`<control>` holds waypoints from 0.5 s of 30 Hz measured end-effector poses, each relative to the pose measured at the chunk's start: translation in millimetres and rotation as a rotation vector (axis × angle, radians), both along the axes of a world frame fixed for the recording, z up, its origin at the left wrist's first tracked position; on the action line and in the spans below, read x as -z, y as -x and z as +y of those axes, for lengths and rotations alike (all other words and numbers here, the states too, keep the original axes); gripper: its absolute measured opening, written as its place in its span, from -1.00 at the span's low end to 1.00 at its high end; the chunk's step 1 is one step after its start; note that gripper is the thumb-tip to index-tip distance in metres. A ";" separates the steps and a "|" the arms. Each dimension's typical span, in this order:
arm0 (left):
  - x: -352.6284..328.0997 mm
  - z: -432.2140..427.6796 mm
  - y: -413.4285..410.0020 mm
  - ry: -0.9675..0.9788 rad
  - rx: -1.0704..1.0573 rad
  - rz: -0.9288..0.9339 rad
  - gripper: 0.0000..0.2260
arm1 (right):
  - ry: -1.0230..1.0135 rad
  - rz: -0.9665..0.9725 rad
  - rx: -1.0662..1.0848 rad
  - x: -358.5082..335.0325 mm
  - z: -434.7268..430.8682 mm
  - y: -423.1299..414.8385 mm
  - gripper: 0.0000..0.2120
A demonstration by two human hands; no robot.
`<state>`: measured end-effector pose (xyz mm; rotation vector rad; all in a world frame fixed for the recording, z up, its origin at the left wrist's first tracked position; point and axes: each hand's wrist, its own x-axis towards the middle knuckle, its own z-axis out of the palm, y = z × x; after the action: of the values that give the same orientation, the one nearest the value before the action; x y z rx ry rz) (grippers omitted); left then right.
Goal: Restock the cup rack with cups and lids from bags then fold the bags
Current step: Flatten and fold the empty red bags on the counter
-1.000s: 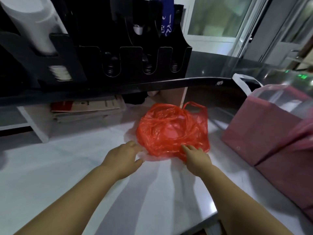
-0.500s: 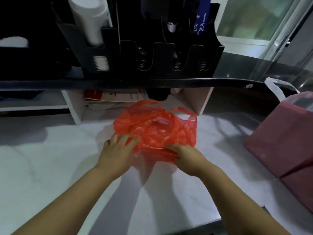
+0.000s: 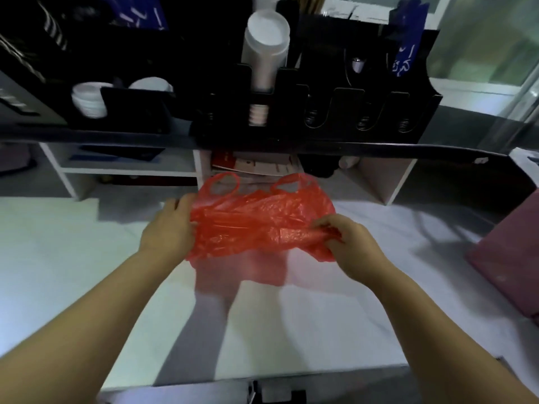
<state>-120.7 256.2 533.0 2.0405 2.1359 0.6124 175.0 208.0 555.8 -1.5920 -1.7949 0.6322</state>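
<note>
Spread wider than before, red bag (image 3: 256,225) runs sideways between left hand (image 3: 167,225) and right hand (image 3: 350,246), fingers (image 3: 325,223) gripping each end.

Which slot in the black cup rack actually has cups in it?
The second slot from the left, holding the tall white cup stack; the others show only bare springs.

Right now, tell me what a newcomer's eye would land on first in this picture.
The crumpled red plastic bag stands out brightest, at the centre above the white counter. It is stretched between the left hand, holding its left edge, and the right hand, pinching its lower right corner. Behind it, the black cup rack on the dark shelf holds one tall stack of white cups.
</note>
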 end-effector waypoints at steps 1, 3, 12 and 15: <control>-5.2 -3.6 4.3 -0.031 -0.010 0.004 -0.53 | 0.009 0.010 0.023 -4.5 -4.4 6.8 -0.59; -13.8 -13.2 11.3 -0.116 -0.010 -0.006 -0.49 | -0.016 0.041 0.074 -13.1 -12.7 20.1 -0.59; -17.7 -60.5 27.4 -0.278 0.446 0.202 -0.40 | -0.084 0.260 0.174 -58.0 -42.6 71.7 -0.79; -26.1 -64.5 27.8 -0.261 0.369 0.160 -0.34 | -0.032 0.362 0.081 -75.7 -56.4 75.6 -0.76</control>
<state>-148.4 191.7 559.2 2.6184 1.7540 0.7227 99.4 151.6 631.4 -1.4157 -1.4608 0.7922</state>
